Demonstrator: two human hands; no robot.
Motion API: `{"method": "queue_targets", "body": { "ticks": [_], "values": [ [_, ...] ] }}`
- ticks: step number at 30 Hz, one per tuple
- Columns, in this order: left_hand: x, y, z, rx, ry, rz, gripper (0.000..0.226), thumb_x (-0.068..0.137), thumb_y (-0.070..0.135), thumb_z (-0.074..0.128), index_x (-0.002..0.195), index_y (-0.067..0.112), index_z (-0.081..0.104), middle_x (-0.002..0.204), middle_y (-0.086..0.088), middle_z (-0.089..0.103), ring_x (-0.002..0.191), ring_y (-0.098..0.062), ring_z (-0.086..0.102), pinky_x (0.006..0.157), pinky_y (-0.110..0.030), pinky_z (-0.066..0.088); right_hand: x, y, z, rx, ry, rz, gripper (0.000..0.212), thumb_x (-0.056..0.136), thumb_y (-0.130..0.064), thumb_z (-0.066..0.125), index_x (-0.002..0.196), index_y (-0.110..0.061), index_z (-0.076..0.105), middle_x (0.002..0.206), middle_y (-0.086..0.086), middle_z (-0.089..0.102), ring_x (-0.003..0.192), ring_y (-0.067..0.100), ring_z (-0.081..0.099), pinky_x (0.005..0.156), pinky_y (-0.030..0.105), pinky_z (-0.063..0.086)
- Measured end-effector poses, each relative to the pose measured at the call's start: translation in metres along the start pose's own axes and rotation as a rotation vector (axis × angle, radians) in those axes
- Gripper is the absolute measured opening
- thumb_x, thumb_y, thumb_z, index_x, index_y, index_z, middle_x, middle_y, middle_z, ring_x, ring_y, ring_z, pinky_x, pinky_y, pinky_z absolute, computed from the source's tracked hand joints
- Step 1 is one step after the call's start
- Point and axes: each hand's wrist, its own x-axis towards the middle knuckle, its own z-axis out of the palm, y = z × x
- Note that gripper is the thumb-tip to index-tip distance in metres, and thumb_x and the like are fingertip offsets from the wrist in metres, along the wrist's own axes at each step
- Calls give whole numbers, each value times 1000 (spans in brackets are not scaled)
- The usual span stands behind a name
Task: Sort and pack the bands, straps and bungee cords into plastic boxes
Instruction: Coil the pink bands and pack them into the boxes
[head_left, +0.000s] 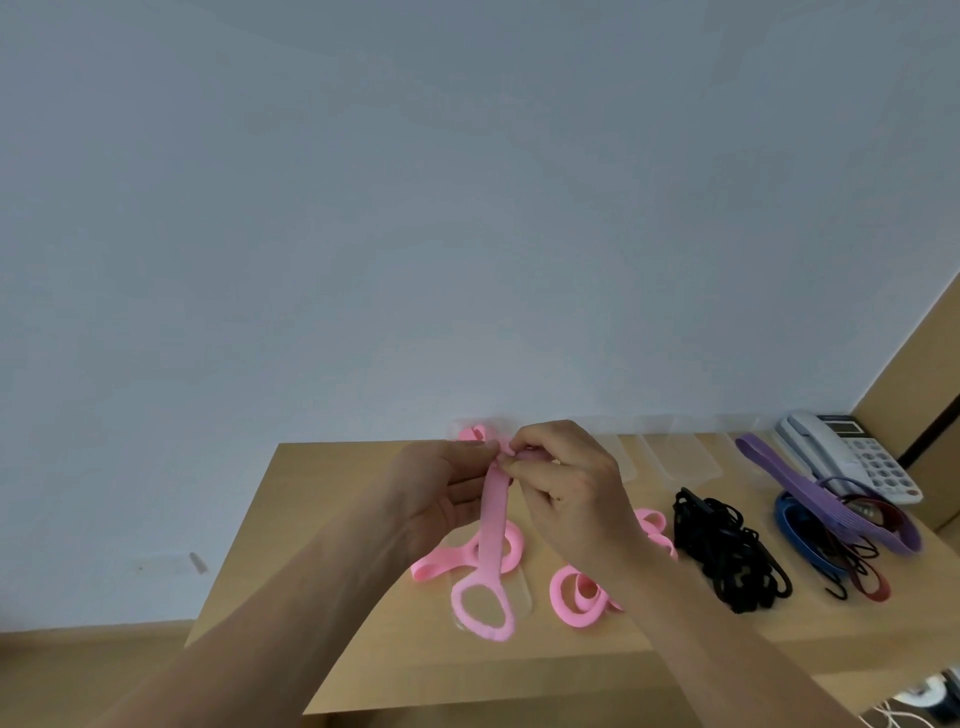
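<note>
Above the bench (322, 597), both hands pinched the top end of a pink band (491, 540): left hand (441, 493) and right hand (566, 488) touching there, equally near. Its long axis hung straight down, the lower loop reaching the bench.

Dim, even, bluish light; soft faint shadows; slight overall blur; wide-angle bending at edges; no glare.

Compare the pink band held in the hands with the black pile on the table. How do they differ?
The pink band is a single wide, flat strip; the black pile is many thin tangled loops. The pink band hangs raised, pinched by the left hand and right hand; the black pile lies untouched on the table.
</note>
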Motion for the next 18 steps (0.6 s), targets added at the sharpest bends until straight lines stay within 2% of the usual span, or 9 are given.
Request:
{"method": "queue_targets", "body": {
  "ticks": [3,6,8,9,10,12,14,18],
  "values": [
    [3,-4,-1,20,11,51,31,91,0,66,121,-6,67,115,-22,73,95,-29,68,91,-44,58,3,-3,-4,11,-62,-5,28,76,15,71,93,-5,80,94,3,70,91,24,62,79,30,52],
    [4,-7,-3,24,39,131,32,90,-5,66,122,-3,65,116,-24,72,92,-30,72,85,-43,62,5,-9,-9,87,-27,105,22,78,3,74,96,-8,80,97,0,71,95,21,63,85,28,51],
    [4,-9,-2,27,43,181,30,90,-8,65,120,0,65,113,-21,73,89,-29,73,80,-41,62,10,-12,-12,153,27,318,26,80,-16,75,106,-16,76,104,-6,71,101,13,64,89,22,49],
    [3,-10,-1,34,46,204,31,90,-9,64,119,1,65,113,-20,74,90,-29,74,79,-40,62,13,-12,-14,227,1,470,30,81,-25,74,111,-21,73,108,-10,70,104,7,64,90,20,49],
    [3,-10,0,45,45,224,31,90,-10,64,118,3,65,112,-20,74,92,-30,74,79,-40,62,17,-12,-15,330,-67,626,33,81,-33,74,114,-28,71,109,-14,70,104,3,64,89,21,51],
    [2,-9,2,72,28,260,33,89,-11,65,118,6,65,110,-18,75,98,-33,74,81,-40,61,25,-8,-17,541,-191,840,27,79,-35,78,104,-39,71,100,-13,73,96,5,68,85,29,57],
    [0,-7,3,117,21,297,35,89,-11,66,119,8,64,107,-15,77,100,-33,74,82,-39,61,28,-5,-19,594,-215,858,18,76,-31,79,91,-38,75,88,-10,75,81,13,72,81,41,60],
    [-3,-5,2,178,10,306,34,89,-5,70,119,9,65,108,-12,77,100,-27,75,84,-38,59,28,-6,-20,534,-201,755,20,79,-22,81,87,-39,75,79,-15,74,74,12,70,74,37,60]
  ]
}}
